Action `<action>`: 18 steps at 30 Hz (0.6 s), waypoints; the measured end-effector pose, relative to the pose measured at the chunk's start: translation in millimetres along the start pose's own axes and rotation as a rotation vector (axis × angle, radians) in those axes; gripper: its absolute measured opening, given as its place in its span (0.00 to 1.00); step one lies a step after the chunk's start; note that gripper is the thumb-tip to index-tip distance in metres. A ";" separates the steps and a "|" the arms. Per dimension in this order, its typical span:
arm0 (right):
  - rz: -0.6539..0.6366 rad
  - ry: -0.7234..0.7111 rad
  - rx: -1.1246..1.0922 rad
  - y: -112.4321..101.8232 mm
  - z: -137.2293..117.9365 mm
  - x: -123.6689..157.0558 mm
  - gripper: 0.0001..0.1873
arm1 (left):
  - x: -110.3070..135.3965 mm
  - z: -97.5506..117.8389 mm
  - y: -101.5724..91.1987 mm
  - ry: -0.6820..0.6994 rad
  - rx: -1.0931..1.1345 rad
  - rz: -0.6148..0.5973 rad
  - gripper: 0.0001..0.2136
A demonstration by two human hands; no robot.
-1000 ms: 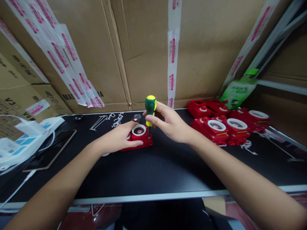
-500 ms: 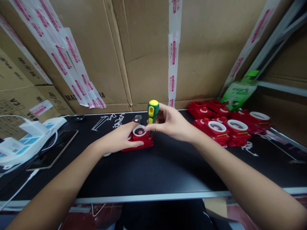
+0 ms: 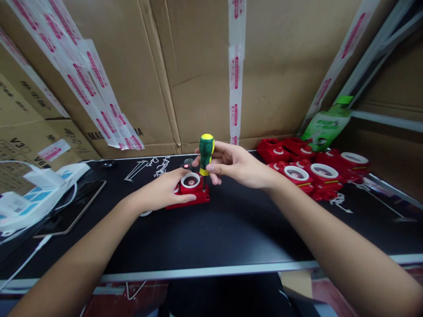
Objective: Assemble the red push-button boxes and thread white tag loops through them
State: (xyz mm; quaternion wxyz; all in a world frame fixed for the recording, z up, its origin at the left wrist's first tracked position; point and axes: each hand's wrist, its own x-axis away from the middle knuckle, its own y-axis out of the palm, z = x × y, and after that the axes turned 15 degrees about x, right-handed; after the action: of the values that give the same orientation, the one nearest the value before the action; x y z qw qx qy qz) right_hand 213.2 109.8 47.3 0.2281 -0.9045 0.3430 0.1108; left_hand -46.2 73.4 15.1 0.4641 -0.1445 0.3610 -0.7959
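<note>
A green-and-yellow screwdriver (image 3: pixel 206 152) stands nearly upright in the fingers of my right hand (image 3: pixel 233 165). Its tip meets the front right corner of a red plastic housing (image 3: pixel 188 203) with a white ring around a dark round opening. Across the left part of that housing lies my left hand (image 3: pixel 165 189), thumb along the front and fingers behind, gripping it against the black table. The fingertips of my left hand are partly hidden. A small dark round piece (image 3: pixel 187 164) sits just behind the housing, and a pale disc (image 3: pixel 145 214) shows beneath my left wrist.
Several similar red housings (image 3: pixel 297 174) are grouped at the right, before a green bottle (image 3: pixel 327 125). White wire-like parts (image 3: pixel 161 167) lie at the back. On the left are a power strip (image 3: pixel 71 174) and a phone (image 3: pixel 76 207). A cardboard wall (image 3: pixel 205 88) rises behind the table.
The screwdriver handle has turned in my right hand, and my fingers have shifted around it. The left hand stays on the housing. The whole view has shifted slightly.
</note>
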 end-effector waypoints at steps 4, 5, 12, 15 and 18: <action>0.035 -0.002 0.019 1.9 7.4 -1.5 0.18 | -0.3 -0.7 -0.2 -0.012 0.003 -0.001 0.27; 0.091 0.000 0.055 3.4 10.3 -2.5 0.18 | -0.4 -0.8 -0.2 -0.021 -0.001 0.001 0.27; 0.193 0.033 0.082 9.2 13.8 -5.2 0.25 | -0.4 1.7 0.0 -0.022 -0.034 0.013 0.25; 0.165 0.040 0.052 7.5 5.4 -3.2 0.25 | 0.0 2.6 -0.3 -0.020 -0.022 0.010 0.25; 0.123 0.021 0.007 4.9 1.6 -2.5 0.22 | 0.2 2.5 -0.6 -0.016 -0.011 0.003 0.25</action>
State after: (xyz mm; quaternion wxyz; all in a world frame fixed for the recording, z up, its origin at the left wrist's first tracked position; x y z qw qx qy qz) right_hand 208.1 108.8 45.2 0.2203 -0.8819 0.4008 0.1139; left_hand -45.3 72.4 17.3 0.4673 -0.1531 0.3619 -0.7920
